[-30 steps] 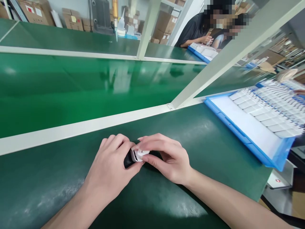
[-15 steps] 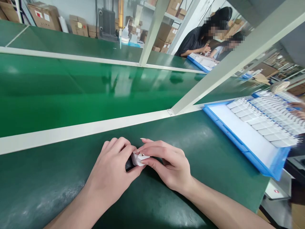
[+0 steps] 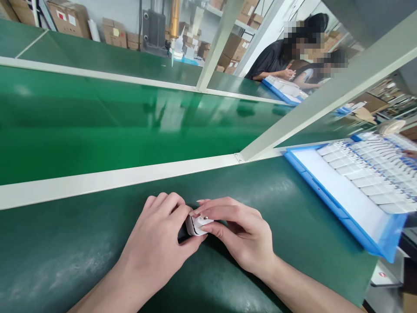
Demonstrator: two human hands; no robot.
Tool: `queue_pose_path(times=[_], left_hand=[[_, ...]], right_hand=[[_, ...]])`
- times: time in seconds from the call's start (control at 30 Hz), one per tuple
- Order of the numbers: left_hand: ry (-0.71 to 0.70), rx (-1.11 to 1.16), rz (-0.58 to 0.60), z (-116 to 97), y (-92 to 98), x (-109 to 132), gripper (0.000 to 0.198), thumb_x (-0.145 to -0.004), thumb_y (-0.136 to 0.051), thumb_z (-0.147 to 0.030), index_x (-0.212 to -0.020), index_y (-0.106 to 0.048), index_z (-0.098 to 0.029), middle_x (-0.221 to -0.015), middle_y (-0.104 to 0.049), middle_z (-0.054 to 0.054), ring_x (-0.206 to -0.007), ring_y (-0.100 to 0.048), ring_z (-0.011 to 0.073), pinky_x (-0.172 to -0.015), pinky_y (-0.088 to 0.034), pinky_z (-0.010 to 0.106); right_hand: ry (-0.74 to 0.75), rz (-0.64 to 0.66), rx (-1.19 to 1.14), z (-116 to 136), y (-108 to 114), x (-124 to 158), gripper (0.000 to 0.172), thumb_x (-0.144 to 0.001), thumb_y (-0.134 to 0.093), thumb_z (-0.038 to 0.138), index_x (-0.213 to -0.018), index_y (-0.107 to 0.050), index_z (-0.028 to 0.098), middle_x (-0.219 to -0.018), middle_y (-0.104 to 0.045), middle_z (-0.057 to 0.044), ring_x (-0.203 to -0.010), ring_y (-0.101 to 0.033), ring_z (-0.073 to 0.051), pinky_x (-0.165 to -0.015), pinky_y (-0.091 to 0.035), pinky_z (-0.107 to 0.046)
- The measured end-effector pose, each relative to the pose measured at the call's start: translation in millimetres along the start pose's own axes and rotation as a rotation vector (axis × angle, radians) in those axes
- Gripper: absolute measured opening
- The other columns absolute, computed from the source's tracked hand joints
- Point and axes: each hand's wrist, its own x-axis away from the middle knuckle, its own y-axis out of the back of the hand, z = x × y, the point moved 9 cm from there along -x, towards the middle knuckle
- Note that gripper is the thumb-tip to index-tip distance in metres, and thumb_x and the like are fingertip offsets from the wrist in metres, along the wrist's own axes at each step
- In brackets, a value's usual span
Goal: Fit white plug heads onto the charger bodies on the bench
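Head view: low in the frame's centre, your left hand [image 3: 156,243] and right hand [image 3: 243,234] pinch a small white plastic piece [image 3: 197,224] — smooth, boxy, round-cornered — against a black block [image 3: 182,232] on the matte green bench [image 3: 293,208].

Bare forearms, no sleeves, long fingernails, no rings

Blue tray [image 3: 329,204], green conveyor belt [image 3: 97,130], cardboard boxes [image 3: 68,17]
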Motion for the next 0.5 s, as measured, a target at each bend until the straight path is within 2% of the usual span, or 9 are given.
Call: queue_pose_path(times=[0.13, 0.3, 0.5], left_hand=[[0.001, -0.006, -0.005, 0, 0.3, 0, 0.016, -0.095, -0.062, -0.034, -0.090, -0.065, -0.019, -0.093, -0.059, 0.003, -0.084, -0.050, 0.0172, -0.077, -0.039, 0.037], [0.006, -0.001, 0.002, 1, -0.1, 0, 0.016, -0.095, -0.063, -0.033, -0.090, -0.066, -0.018, -0.093, -0.058, 0.003, -0.085, -0.050, 0.0177, -0.077, -0.039, 0.038], [0.037, 0.034, 0.038, 2, -1.2, 0, 0.014, -0.093, -0.066, -0.031, -0.088, -0.065, -0.018, -0.093, -0.058, 0.002, -0.086, -0.049, 0.0181, -0.078, -0.039, 0.039]], right_hand=[[-0.011, 0.010, 0.034, -2, 0, 1, 0.035, -0.093, -0.072, 0.000, -0.117, -0.074, 0.025, -0.107, -0.074, -0.004, -0.100, -0.072, -0.023, -0.097, -0.063, -0.045], [0.096, 0.038, 0.126, 6, -2, 2, 0.042, -0.094, -0.068, -0.003, -0.125, -0.071, 0.025, -0.111, -0.074, -0.005, -0.103, -0.072, -0.024, -0.101, -0.061, -0.049], [0.117, 0.054, 0.173, 10, -3, 1, 0.038, -0.095, -0.068, 0.000, -0.124, -0.071, 0.025, -0.111, -0.074, -0.006, -0.103, -0.072, -0.023, -0.097, -0.063, -0.044]])
